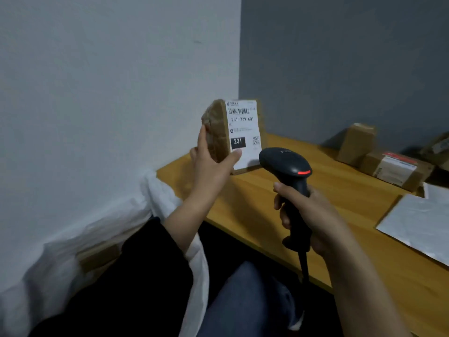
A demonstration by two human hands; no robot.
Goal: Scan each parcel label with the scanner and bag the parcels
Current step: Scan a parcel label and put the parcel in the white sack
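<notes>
My left hand (211, 164) holds a small brown cardboard parcel (216, 132) upright above the table's left end. Its white label (243, 132), with a barcode and the number 231, faces me. My right hand (308, 212) grips the handle of a black scanner (286, 166), whose head sits just below and to the right of the label, nearly touching it. A red light glows on the scanner's back. Its cable hangs down past the table edge.
A wooden table (267, 203) runs to the right. Three more brown parcels (357, 144) (398, 170) (437, 147) lie at its far right. A flat grey mailer bag (418, 222) rests near the right edge. A large white bag (73, 249) stands open at the left, below the wall.
</notes>
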